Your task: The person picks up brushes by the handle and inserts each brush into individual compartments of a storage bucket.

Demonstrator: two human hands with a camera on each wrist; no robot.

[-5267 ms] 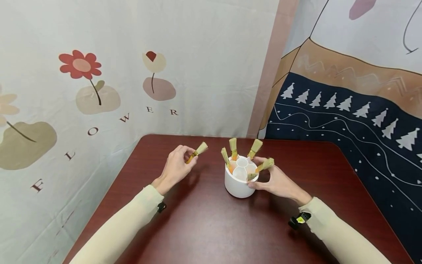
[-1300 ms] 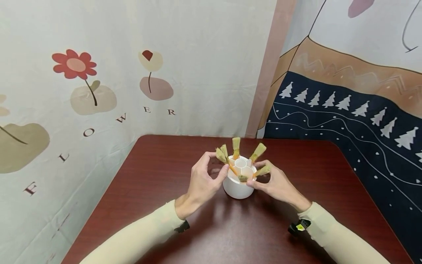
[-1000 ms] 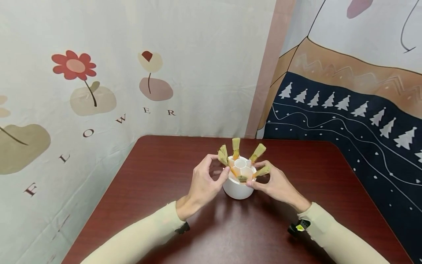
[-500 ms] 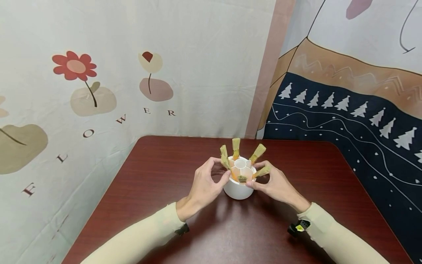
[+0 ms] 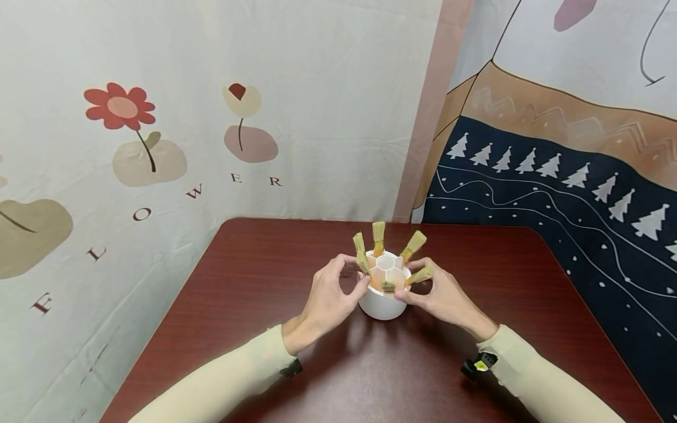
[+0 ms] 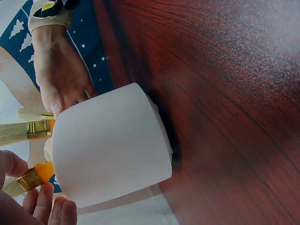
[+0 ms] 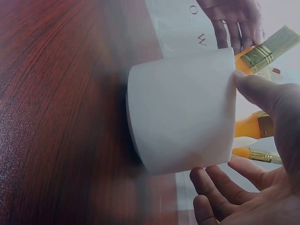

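A white round pen holder [image 5: 383,308] stands upright on the table, its inside split into petal-shaped compartments around a central ring. Several paintbrushes [image 5: 378,235] with orange handles and pale bristles stick out of it, bristles up. At its left rim, my left hand [image 5: 328,294] pinches a paintbrush [image 6: 30,180] near its metal collar between thumb and fingers; the lower handle is hidden in the holder. On the right side, my right hand [image 5: 449,296] grips the holder, thumb [image 7: 253,86] at the front rim, fingers under the opposite side. Its fingers are partly hidden in the head view.
The dark red wooden table [image 5: 264,252] has rounded far corners. Behind it hangs a pale cloth [image 5: 328,106] with flower prints, and to the right a dark blue cloth [image 5: 529,188] with white trees. A black band [image 5: 478,364] is on my right wrist.
My left hand has brought its paintbrush from the left over to the holder and lowered the handle into a left compartment. My right hand keeps its grip on the holder.
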